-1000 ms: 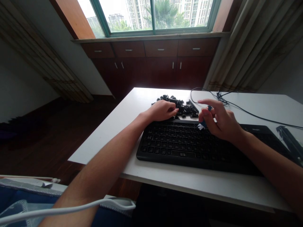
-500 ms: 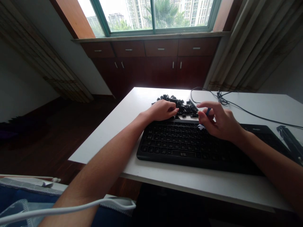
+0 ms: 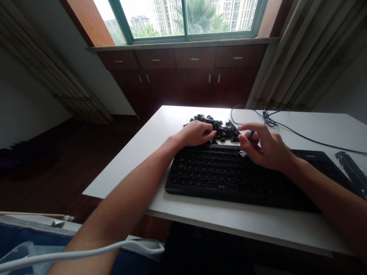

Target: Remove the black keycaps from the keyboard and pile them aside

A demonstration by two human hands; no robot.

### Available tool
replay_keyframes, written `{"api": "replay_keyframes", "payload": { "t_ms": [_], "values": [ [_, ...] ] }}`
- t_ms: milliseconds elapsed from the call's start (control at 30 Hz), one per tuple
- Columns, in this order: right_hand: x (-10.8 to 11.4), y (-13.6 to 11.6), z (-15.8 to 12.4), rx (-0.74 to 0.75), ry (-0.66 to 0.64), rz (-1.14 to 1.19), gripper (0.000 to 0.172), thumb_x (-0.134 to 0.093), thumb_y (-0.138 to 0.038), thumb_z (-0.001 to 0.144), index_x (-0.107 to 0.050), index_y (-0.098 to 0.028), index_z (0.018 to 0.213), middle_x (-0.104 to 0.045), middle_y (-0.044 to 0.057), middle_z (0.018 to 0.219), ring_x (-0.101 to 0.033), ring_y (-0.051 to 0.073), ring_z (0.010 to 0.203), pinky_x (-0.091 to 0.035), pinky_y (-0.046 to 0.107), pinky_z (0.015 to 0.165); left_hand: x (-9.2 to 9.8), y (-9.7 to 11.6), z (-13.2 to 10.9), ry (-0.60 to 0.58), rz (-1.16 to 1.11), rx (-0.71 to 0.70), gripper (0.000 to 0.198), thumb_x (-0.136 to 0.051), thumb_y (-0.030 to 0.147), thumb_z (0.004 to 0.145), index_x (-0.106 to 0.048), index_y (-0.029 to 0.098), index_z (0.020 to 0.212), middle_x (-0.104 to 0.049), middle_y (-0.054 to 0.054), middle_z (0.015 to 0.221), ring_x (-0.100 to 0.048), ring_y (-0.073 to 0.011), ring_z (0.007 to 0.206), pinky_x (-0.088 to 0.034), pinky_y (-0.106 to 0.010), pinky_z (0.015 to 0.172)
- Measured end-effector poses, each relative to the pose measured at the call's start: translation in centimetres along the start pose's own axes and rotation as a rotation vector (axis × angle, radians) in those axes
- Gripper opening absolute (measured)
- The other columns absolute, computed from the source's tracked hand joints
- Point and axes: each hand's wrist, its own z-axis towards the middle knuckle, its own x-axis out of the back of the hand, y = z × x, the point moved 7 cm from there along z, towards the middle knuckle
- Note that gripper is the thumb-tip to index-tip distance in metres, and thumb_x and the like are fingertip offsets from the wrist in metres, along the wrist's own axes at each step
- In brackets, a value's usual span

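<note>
A black keyboard (image 3: 200, 168) with its keycaps off lies along the front of the white table; open key sockets show across its left part. My left hand (image 3: 197, 133) rests at its upper left edge, fingers curled closed, and whatever may be inside is hidden. Right behind that hand is a heap of loose black keycaps (image 3: 226, 133), partly covered by it. Over the middle of the keyboard, my right hand (image 3: 265, 147) pinches a small blue tool (image 3: 251, 135) with a white end (image 3: 243, 153) pointing down at the keys. Most of the tool is hidden by the fingers.
A thin black cable (image 3: 304, 131) loops and bunches at the back right of the white table (image 3: 123, 162). Some dark, plastic-looking item (image 3: 351, 170) lies at the right. In the lower left, a white cable (image 3: 86, 252) crosses in front of my left forearm.
My right hand has shifted very slightly left with the blue tool. My left hand, the keyboard and the keycaps look the same.
</note>
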Motion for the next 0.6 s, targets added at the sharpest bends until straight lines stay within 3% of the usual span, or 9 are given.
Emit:
{"api": "replay_keyframes", "payload": {
  "t_ms": [600],
  "values": [
    [0.01,-0.04,0.00,0.010,0.008,-0.019,0.035,-0.060,-0.022,0.097,-0.049,-0.020,0.130,-0.065,-0.005,0.068,-0.047,0.005,0.042,-0.036,0.022,0.043,0.06,0.20,-0.02,-0.007,-0.010,-0.001,0.036,-0.050,0.040,0.098,-0.059,0.018,0.071,-0.059,-0.001,0.063,-0.044,-0.0103,0.054,-0.033,-0.029,0.059]
  ]
}}
